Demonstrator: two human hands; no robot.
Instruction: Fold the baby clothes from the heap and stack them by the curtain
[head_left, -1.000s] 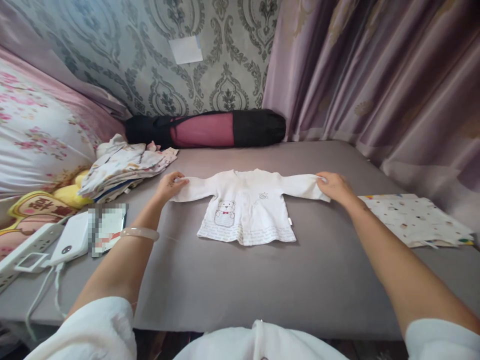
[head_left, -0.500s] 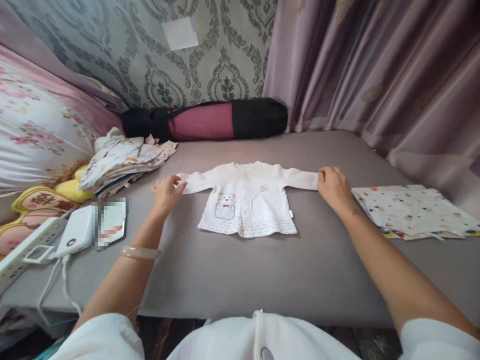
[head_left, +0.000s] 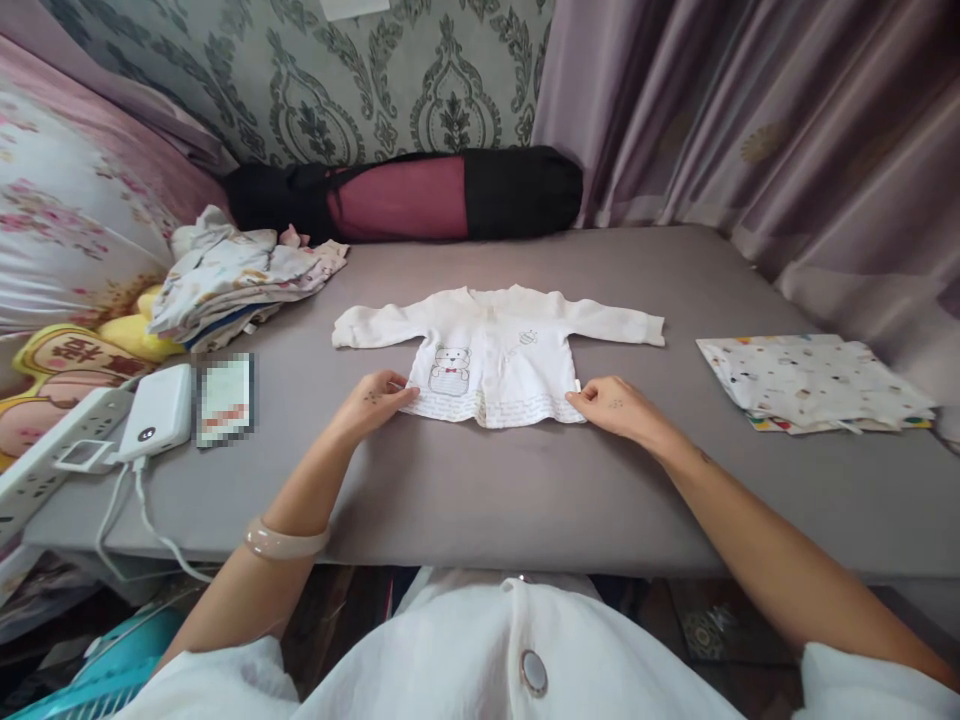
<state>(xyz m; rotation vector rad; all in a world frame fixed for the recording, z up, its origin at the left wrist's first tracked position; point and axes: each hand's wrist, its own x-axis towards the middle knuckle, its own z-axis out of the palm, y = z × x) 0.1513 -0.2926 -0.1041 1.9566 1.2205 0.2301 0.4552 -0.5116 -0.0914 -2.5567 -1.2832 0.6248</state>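
1. The broad grey-covered surface (head_left: pixel 525 500) carries a small white jacket (head_left: pixel 517 365), which lies flat near its middle, neckline to the far side and hem to the near side. It lies between the person's hands and a little beyond them.
2. The left hand (head_left: pixel 391 392) pinches the left corner of the hem between thumb and fingers; the right hand (head_left: pixel 589 396) pinches the right corner the same way. Both forearms reach in from the near side.
3. Half a second ago the hands were out at the two cuffs; now they are closer together and nearer, at the hem. Both sleeves lie free, stretched out left and right, and the jacket remains spread out. The head view has tipped downward, so more of the near edge shows.
4. The jacket's body is plain white, with a front seam running down the middle and slight creases.
5. A band of tiny print (head_left: pixel 499 408) runs along the hem.
6. Above it on the left sits a bear figure (head_left: pixel 451 358) with a red bow; higher on the right is a small outlined motif (head_left: pixel 528 337).
7. A little tag (head_left: pixel 577 385) sticks out at the right side seam, beside the right hand.
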